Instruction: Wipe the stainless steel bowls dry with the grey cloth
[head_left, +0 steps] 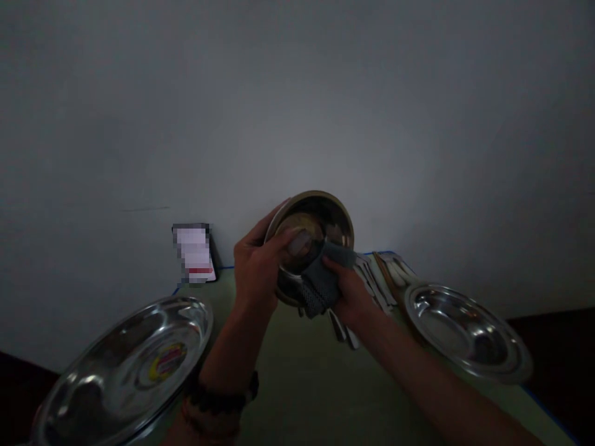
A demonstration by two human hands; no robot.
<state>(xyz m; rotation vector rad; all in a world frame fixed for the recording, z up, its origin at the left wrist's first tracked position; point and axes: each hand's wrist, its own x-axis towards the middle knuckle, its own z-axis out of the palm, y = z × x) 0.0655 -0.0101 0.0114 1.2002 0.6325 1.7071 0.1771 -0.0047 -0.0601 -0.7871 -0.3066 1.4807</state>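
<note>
A shiny metal bowl (320, 201) is held up above the table, tilted so its inside faces me. My left hand (263, 263) grips it by the left rim, with the thumb inside and the other fingers behind. A dark grey cloth (320, 285) is bunched in my right hand (348, 288), which presses it against the lower right of the bowl's rim and inside. Below and behind my right hand lie several pieces of metal cutlery (374, 282), partly covered by the hand and bowl.
On the left of the green table (297, 384) sits a large metal tray (116, 365) with a colourful label. A smaller metal dish (469, 334) rests at the right. A phone (198, 254) leans on the grey wall (297, 111) behind.
</note>
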